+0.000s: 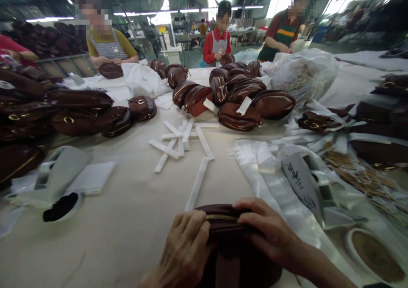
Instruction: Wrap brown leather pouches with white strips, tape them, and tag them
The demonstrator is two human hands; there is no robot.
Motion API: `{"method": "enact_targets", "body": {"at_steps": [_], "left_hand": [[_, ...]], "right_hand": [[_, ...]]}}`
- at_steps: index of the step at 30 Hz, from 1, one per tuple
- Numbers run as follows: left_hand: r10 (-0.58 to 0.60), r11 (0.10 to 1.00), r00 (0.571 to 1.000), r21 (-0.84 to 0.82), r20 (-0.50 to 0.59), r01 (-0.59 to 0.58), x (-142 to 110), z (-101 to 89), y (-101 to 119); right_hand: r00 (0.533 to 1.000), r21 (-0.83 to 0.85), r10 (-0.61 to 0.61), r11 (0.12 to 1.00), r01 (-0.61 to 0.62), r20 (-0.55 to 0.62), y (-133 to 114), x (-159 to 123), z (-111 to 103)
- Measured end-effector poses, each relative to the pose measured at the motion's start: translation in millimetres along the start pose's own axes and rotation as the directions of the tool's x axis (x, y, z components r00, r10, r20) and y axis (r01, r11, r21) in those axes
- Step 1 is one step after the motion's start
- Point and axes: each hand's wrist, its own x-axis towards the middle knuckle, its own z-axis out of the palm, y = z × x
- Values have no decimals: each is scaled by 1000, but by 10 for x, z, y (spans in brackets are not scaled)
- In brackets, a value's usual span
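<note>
A dark brown leather bag (245, 254) with a brass zipper along its top stands at the near edge of the table, close to me. My left hand (188, 245) is closed on its left side, fingers curled at the zipper's left end. On the right, my right hand (270, 228) grips the top edge, its fingers bent over the leather near the zipper. The zipper looks closed where it shows. Much of the bag's lower body is in shadow. Just beyond it lies a white paper strip (196, 184), with several more strips (181, 137) scattered farther off.
Brown bags (239, 116) are grouped at the back, with another stack (76, 109) at left. Tape dispensers (60, 169) stand left and right. Clear plastic sleeves (261, 173) and tan tags (360, 169) lie at right. Several co-workers (219, 41) stand across the table.
</note>
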Motion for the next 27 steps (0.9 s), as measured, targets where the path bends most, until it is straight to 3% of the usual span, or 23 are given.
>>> {"method": "enact_targets", "body": {"at_steps": [3, 6, 12, 16, 22, 24, 27], "left_hand": [[45, 999, 997, 6, -67, -44, -79, 36, 47], [55, 997, 997, 62, -47, -52, -138, 53, 66], [-17, 987, 997, 160, 79, 4, -180, 62, 160], [-45, 986, 980, 168, 193, 13, -127, 107, 172], [-136, 979, 964, 183, 228, 95, -26, 148, 106], [-201, 973, 934, 168, 294, 156, 23, 181, 58], [-309, 951, 826, 135, 471, 279, 145, 239, -44]], "right_hand": [[974, -190, -171, 972, 142, -147, -109, -42, 55], [960, -265, -225, 948, 176, -167, -159, -49, 100], [975, -387, -197, 911, 143, -103, -244, -101, 231], [992, -409, -107, 910, 71, -66, -254, -108, 295], [990, -489, -8, 870, -61, -138, -110, -167, 289], [984, -507, 6, 857, -97, -178, -42, -159, 311], [979, -484, 72, 861, -157, -190, 50, -64, 349]]}}
